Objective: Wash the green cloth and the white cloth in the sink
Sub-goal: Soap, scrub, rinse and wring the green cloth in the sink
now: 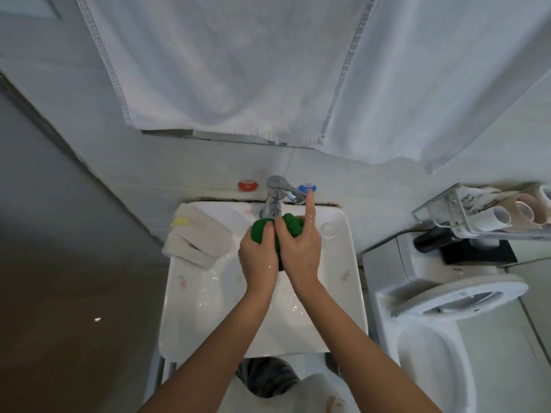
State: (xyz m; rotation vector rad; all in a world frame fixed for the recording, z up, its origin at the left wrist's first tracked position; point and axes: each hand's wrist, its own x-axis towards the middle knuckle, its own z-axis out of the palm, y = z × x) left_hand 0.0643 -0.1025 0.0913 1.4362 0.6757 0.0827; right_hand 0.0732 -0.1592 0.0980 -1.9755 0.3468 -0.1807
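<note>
Both hands, left hand (257, 255) and right hand (301, 251), grip the bunched green cloth (290, 226); she should wring evenly, low over the sink (343, 293)

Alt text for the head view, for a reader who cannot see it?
Both hands, left hand and right hand, grip a bunched green cloth over a white sink, just below the faucet. A folded white cloth lies on the sink's left rim.

One green cloth (287, 226), one white cloth (199, 238), one sink (351, 296), two hands, one tap (275, 198).
</note>
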